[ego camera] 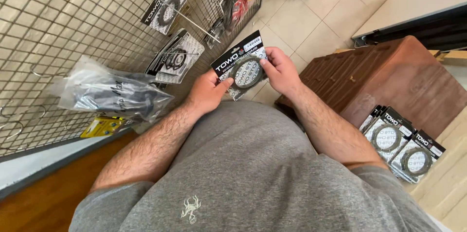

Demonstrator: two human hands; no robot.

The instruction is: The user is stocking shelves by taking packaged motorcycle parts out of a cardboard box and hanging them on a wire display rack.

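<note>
Left hand point(206, 92): gripped the ring pack point(242, 64) at its lower left edge
Right hand point(279, 70): pinched its right side
Counter point(450, 183): carried more ring packs point(401, 142)

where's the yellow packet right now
In the head view the yellow packet sits low on the left, at the foot of the wire grid panel, just under the clear plastic bag and left of the person's left forearm.

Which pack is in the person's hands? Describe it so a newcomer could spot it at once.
Start at the wire grid wall on the left, then drop to the two bare forearms meeting mid-frame. Between the left hand and right hand sits a flat carded pack with a black header and a dark ring under clear plastic. Unlike the hooked packs or the stacked packs at right, it is gripped on both sides.
</note>
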